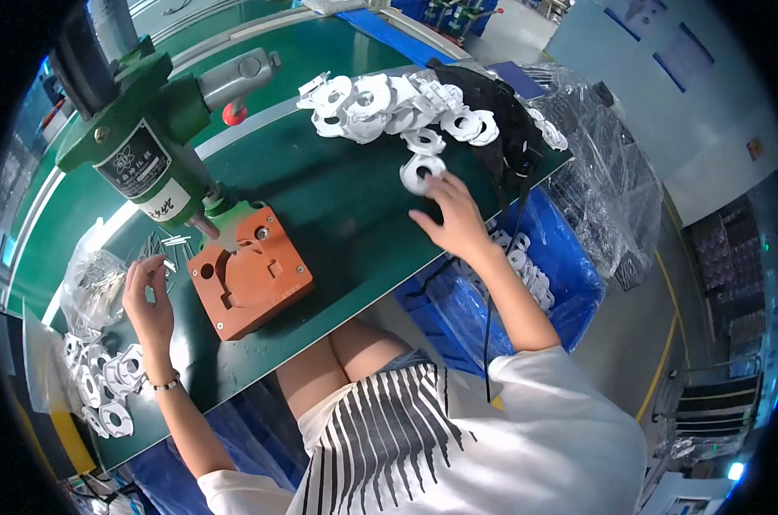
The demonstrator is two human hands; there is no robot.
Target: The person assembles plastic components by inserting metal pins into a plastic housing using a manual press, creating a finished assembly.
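Observation:
My right hand (459,225) reaches over the green bench, thumb and fingers spread, its fingertips at the edge of a white plastic ring part (422,174). That part lies flat, just in front of a heap of similar white parts (372,103). On the left, my left hand (150,309) has its fingers bent together beside loose metal pins (179,246); whatever its fingertips pinch is too small to make out. Between my hands sits an orange fixture block (264,287) with a shaped recess, and no white part shows in it. A green hand press (136,154) stands over its far side.
A clear bag of pins (97,283) and more white parts (106,378) lie at the bench's left end. A black bag (501,120) rests at the far right. Below the right edge, a lined blue bin (569,266) holds white parts; a black cord hangs past it.

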